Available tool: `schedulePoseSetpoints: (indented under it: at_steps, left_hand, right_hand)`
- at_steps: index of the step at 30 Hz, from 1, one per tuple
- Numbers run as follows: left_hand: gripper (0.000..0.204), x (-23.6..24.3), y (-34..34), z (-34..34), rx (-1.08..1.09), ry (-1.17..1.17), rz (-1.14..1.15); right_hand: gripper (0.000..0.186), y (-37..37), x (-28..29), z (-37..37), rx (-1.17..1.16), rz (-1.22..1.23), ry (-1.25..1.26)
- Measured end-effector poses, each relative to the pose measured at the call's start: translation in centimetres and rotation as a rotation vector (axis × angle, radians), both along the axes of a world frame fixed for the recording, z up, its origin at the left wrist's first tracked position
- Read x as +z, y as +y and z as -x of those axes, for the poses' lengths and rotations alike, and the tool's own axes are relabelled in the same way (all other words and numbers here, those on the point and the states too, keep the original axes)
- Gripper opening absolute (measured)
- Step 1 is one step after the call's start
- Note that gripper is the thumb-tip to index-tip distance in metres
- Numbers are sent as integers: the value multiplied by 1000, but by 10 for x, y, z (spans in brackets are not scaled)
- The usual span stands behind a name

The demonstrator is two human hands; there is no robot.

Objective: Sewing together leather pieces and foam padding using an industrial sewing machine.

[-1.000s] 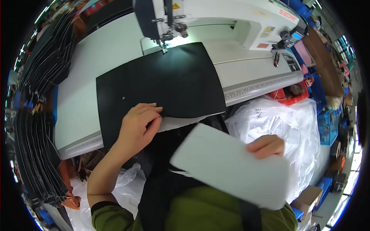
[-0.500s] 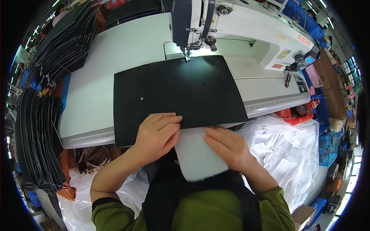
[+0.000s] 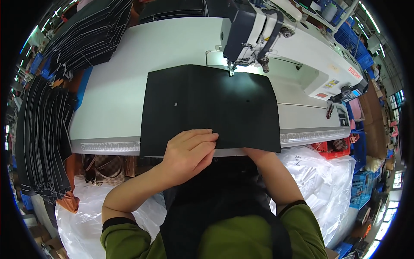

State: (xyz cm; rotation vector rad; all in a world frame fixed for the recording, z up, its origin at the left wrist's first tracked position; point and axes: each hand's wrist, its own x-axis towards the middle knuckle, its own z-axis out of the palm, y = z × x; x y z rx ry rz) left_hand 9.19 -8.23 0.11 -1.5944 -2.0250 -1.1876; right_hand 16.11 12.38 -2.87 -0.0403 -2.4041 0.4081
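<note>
1. Left hand [image 3: 189,151]: fingers together, flat, pressing near edge of black panel [image 3: 207,108].
2. Right hand: hidden under panel, only forearm shows; grip can't tell.
3. Black panel: flat on white sewing table [image 3: 129,77], far edge at needle of sewing machine [image 3: 276,39].
4. Stacks of black pieces [image 3: 43,129]: left of table.

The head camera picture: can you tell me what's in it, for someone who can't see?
A person's left hand presses flat on a black panel lying on a white sewing table, under the needle of a sewing machine. The right hand is hidden beneath the panel's near edge. Stacks of black pieces lie at the left.
</note>
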Motion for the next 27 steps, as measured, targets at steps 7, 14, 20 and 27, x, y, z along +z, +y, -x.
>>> schedulePoseSetpoints:
  at_steps: [7,14,20,27]
  left_hand:
    - [17,-1,-5,3,16,-72,34]
    - [17,-10,-9,2,30,-47,16]
    - [27,-16,-33,7,137,11,169]
    - [20,-25,-43,-3,264,212,176]
  right_hand:
    - [32,-3,12,-12,-37,-198,-214]
    - [33,-7,-15,0,-52,-260,-17]
    - [35,-3,-7,-35,-5,24,-341]
    - [49,30,-74,-82,-213,96,-700]
